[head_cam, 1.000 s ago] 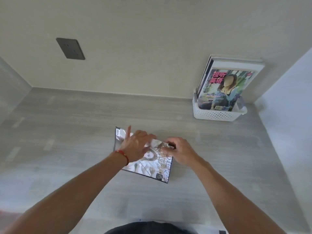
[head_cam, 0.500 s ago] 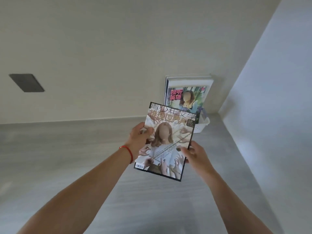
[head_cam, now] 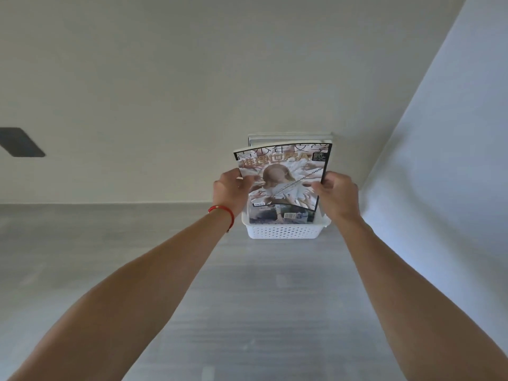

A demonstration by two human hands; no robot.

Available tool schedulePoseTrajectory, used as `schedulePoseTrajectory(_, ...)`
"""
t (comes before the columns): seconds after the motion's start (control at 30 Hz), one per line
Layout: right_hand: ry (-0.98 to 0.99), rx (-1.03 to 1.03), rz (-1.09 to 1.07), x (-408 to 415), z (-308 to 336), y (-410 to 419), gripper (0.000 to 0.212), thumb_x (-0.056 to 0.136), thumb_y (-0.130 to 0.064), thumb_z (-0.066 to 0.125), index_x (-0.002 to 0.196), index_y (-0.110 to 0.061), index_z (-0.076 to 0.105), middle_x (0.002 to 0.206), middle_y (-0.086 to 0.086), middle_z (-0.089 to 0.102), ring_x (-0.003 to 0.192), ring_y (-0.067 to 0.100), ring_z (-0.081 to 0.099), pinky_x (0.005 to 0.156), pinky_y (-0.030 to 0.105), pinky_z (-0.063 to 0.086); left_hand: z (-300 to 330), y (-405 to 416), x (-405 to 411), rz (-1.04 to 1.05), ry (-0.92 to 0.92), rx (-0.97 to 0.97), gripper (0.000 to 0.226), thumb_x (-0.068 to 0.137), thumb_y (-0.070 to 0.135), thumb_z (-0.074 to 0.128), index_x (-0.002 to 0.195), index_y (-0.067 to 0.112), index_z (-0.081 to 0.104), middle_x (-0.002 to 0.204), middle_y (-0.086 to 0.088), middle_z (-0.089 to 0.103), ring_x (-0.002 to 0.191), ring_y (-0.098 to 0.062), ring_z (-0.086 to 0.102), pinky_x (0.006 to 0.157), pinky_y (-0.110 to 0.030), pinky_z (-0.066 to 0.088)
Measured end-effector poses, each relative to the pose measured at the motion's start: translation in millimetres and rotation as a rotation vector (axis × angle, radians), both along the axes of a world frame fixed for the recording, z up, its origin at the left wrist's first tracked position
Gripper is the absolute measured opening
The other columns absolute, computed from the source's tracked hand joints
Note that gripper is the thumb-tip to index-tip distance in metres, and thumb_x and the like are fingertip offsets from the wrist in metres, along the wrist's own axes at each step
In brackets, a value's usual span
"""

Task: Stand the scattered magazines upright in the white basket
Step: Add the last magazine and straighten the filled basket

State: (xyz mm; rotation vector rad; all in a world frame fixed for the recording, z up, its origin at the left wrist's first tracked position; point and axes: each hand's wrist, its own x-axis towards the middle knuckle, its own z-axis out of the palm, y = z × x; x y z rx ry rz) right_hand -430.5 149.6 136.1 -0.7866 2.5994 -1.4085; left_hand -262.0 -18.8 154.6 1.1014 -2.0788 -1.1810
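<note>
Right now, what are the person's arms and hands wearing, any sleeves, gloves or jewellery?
Both forearms are bare, with no sleeves in view and no gloves. The left hand has a thin red cord bracelet around its wrist. The right hand and its wrist show no ring, watch or band.

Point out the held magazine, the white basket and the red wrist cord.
held magazine (head_cam: pixel 286 171), head view, centre of its front cover.
white basket (head_cam: pixel 283 231), head view, perforated front wall.
red wrist cord (head_cam: pixel 224 210), head view, strand across the left wrist.
</note>
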Motion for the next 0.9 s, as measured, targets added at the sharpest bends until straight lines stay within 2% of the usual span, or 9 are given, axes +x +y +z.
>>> schedulePoseTrajectory(0.1,-0.037,0.023,0.02,-13.3,-23.5,-8.2,0.01,0.09,-0.017,0.069,0.085,-0.012,0.076,0.073,-0.005,0.072,0.066,0.003,0.064,0.055,0.006,0.042,-20.4,-4.1,-13.4,0.082,-0.055,0.034,0.024,0.093,0.034,0.06,0.091,0.015,0.075,0.079,-0.002,0.076,0.075,-0.02,0.068,0.056,-0.018,0.046)
schedulePoseTrajectory(0.23,-0.081,0.08,0.101,-24.5,-53.6,-14.8,0.005,0.09,-0.017,0.072,0.088,-0.015,0.076,0.074,-0.007,0.071,0.068,-0.001,0.064,0.058,0.001,0.04,-48.1,-8.9,-28.2,0.173,-0.106,0.083,0.025,0.095,0.034,0.06,0.102,0.012,0.071,0.094,-0.007,0.075,0.087,-0.028,0.068,0.072,-0.033,0.054)
schedulePoseTrajectory(0.4,-0.11,0.121,0.097,-36.7,-83.4,-21.6,0.011,0.092,-0.017,0.068,0.095,-0.012,0.077,0.08,-0.004,0.071,0.07,-0.009,0.059,0.055,0.001,0.039,-72.1,-9.1,-45.9,0.205,-0.208,0.114,0.029,0.095,0.036,0.064,0.105,0.009,0.06,0.096,-0.008,0.066,0.082,-0.025,0.056,0.059,-0.028,0.037)
schedulePoseTrajectory(0.47,-0.146,0.108,0.077,-40.5,-93.0,-22.6,0.014,0.093,-0.018,0.067,0.092,-0.008,0.077,0.081,0.001,0.075,0.071,0.002,0.066,0.053,0.006,0.04,-77.6,-7.0,-50.0,0.21,-0.175,0.098,0.027,0.097,0.033,0.062,0.106,0.008,0.059,0.099,-0.007,0.066,0.085,-0.025,0.056,0.069,-0.029,0.041)
schedulePoseTrajectory(0.57,-0.11,0.13,0.069,-45.3,-95.8,-26.3,0.024,0.093,-0.02,0.067,0.078,-0.002,0.072,0.071,0.009,0.073,0.07,0.025,0.068,0.059,0.027,0.048,-78.8,-6.2,-53.2,0.21,-0.13,0.052,0.026,0.099,0.029,0.059,0.11,0.005,0.059,0.103,-0.008,0.066,0.087,-0.024,0.057,0.073,-0.031,0.043)
schedulePoseTrajectory(0.63,-0.031,0.158,0.062,-46.2,-95.1,-28.8,0.03,0.094,-0.017,0.064,0.066,-0.007,0.063,0.055,-0.002,0.062,0.056,0.017,0.059,0.047,0.013,0.039,-78.8,-6.6,-53.9,0.209,-0.122,0.043,0.025,0.098,0.029,0.059,0.107,0.006,0.059,0.1,-0.007,0.066,0.088,-0.026,0.059,0.072,-0.03,0.042)
schedulePoseTrajectory(0.7,0.027,0.196,0.052,-45.7,-93.6,-29.5,0.031,0.095,-0.019,0.064,0.065,-0.012,0.059,0.054,-0.008,0.056,0.053,0.011,0.056,0.045,0.013,0.036,-80.6,-9.6,-52.1,0.203,-0.128,0.062,0.027,0.097,0.032,0.06,0.108,0.007,0.059,0.1,-0.006,0.066,0.089,-0.025,0.06,0.071,-0.029,0.041)
schedulePoseTrajectory(0.8,0.035,0.222,0.034,-46.4,-98.3,-26.9,0.024,0.091,-0.031,0.073,0.094,-0.008,0.066,0.089,0.005,0.067,0.088,0.024,0.063,0.075,0.032,0.052,-87.5,-15.0,-44.0,0.136,-0.16,0.087,0.035,0.093,0.036,0.066,0.117,0.012,0.056,0.116,-0.006,0.065,0.098,-0.022,0.06,0.076,-0.029,0.042)
schedulePoseTrajectory(0.9,0.126,0.254,-0.007,-53.9,-107.9,-20.6,0.057,0.077,-0.042,0.082,0.117,-0.012,0.055,0.116,0.011,0.054,0.113,0.033,0.051,0.091,0.039,0.044,-96.2,-25.4,-37.2,0.021,-0.246,0.091,0.066,0.085,0.039,0.075,0.141,0.024,0.045,0.139,-0.009,0.052,0.127,-0.027,0.051,0.099,-0.039,0.048)
